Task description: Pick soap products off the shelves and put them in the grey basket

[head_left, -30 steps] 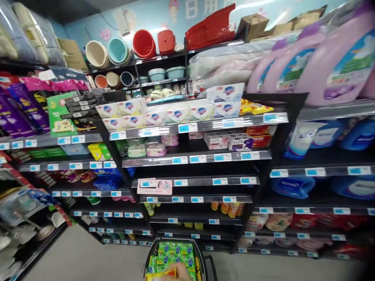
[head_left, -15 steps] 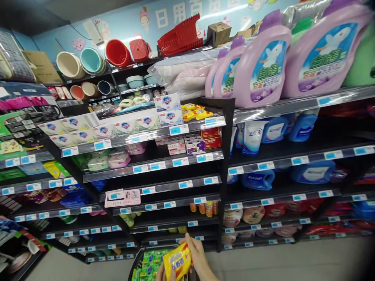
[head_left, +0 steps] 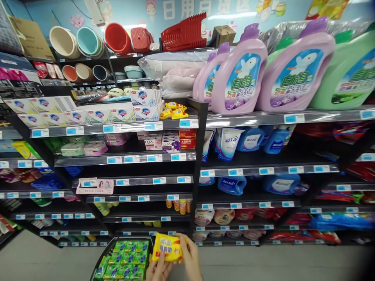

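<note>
A yellow packet (head_left: 166,248) with red corners and dark printed characters is held up low in the view, its printed face towards me. My left hand (head_left: 159,268) grips its lower edge, fingers lying over the front. My right hand (head_left: 190,255) pinches its right end between thumb and fingers. Just left of my hands stands a black basket (head_left: 99,262), filled with several green packets (head_left: 125,257) in rows. Part of the basket's right side is hidden behind my left hand and the yellow packet.
Similar yellow packets (head_left: 175,111) lie on the upper shelf by boxed soap (head_left: 143,113). Large purple detergent bottles (head_left: 238,78) stand to the right, with blue bottles (head_left: 231,184) lower down. A black shelf post (head_left: 200,136) divides the units. Grey floor (head_left: 234,263) runs along their base.
My view has swung right and slightly down, so the shelves appear further left. More of the basket shows. The yellow packet is now more level, still in both hands.
</note>
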`<state>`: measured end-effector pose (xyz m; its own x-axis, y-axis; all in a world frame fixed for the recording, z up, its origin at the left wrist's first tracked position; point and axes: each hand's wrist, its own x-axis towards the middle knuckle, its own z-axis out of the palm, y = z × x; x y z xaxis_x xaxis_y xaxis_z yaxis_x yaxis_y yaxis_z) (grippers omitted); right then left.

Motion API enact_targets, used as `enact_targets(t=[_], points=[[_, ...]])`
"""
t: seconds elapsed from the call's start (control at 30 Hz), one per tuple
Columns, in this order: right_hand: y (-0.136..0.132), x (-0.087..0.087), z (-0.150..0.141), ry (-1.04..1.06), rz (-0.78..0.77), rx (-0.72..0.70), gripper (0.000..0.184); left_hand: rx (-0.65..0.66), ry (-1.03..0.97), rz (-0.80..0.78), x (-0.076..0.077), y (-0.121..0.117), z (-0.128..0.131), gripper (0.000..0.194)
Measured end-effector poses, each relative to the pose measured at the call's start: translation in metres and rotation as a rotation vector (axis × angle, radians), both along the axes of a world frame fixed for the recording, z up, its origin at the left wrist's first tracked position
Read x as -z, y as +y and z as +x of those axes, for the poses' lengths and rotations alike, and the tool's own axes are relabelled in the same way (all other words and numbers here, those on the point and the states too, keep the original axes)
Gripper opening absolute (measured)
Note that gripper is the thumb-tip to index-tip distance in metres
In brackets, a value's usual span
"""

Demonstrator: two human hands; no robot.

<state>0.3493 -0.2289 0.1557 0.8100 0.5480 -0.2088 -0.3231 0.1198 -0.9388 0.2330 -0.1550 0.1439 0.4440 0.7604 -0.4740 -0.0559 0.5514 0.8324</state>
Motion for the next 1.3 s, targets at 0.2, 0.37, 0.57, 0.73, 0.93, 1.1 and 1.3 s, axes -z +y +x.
enact_targets(t=[0.2, 0.37, 0.57, 0.73, 0.93, 1.1, 1.3], points=[[-0.012, -0.021, 0.003, 0.039, 0.069, -0.014, 0.072, -0.095, -0.211, -0.190, -0.035, -0.010, 0.009, 0.021], [-0.023, -0.038, 0.008, 0.034, 0.094, 0.036, 0.069, -0.094, -0.267, -0.132, -0.072, -0.033, 0.017, 0.044], [-0.021, -0.041, 0.002, 0.099, 0.156, 0.003, 0.060, -0.100, -0.258, -0.132, -0.085, -0.031, 0.014, 0.047], [-0.016, -0.040, -0.007, 0.144, 0.213, -0.128, 0.048, -0.144, -0.264, -0.148, -0.079, -0.023, -0.001, 0.047], [-0.011, -0.036, -0.028, -0.167, 0.213, -0.153, 0.041, -0.226, -0.348, -0.129, -0.084, -0.017, -0.019, 0.051], [-0.004, -0.037, -0.041, -0.849, 0.317, -0.176, 0.017, -0.273, -0.430, -0.081, -0.094, -0.023, -0.031, 0.060], [0.001, -0.037, -0.050, -1.242, 0.459, -0.227, 0.038, -0.358, -0.380, 0.048, -0.103, -0.017, -0.042, 0.053]])
